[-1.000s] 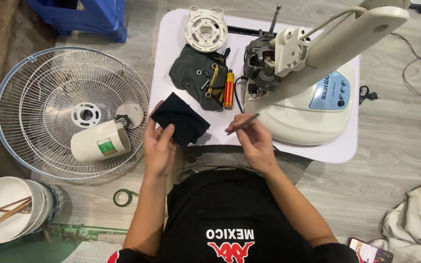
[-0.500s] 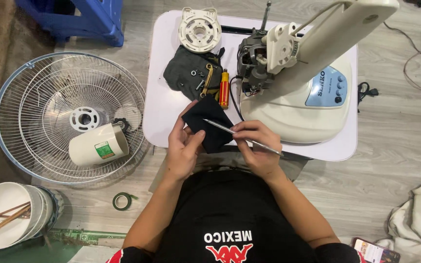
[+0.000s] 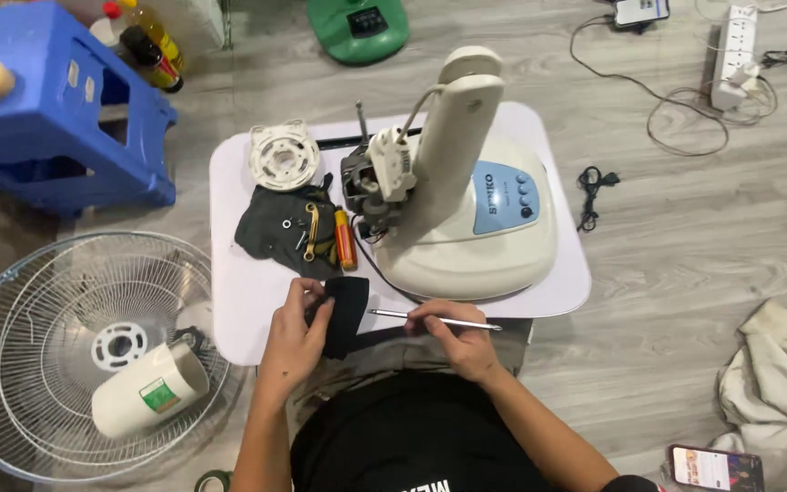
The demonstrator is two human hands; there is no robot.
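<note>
The left hand (image 3: 295, 335) grips a black cloth (image 3: 346, 314), with the fingers curled over its left edge. The cloth hangs over the near edge of the white table (image 3: 248, 292). The right hand (image 3: 459, 339) is closed around a thin metal rod (image 3: 434, 318), held near its middle between thumb and fingers. The rod lies nearly level, and its left tip touches the right side of the black cloth.

On the table, directly beyond the hands, a fan base (image 3: 475, 228) in cream plastic lies with its stand arm (image 3: 453, 137) angled toward the far edge. The bare fan motor (image 3: 375, 187) is mounted at the lower end of the arm. An orange-handled screwdriver (image 3: 346, 241) lies just beside the motor, on its left. Next to it, a dark rag (image 3: 275, 232) carries several small screws and a brass-coloured part. A round white plastic disc (image 3: 282, 157) sits beyond the rag.

On the floor to the left of the table, a wire fan guard (image 3: 66, 364) lies flat. A white cylindrical cover (image 3: 149, 392) with a green label rests on the guard. A blue plastic stool (image 3: 56, 118) stands at the far left. A pale crumpled cloth (image 3: 771, 383) and a phone (image 3: 715, 466) lie on the floor at the right.
</note>
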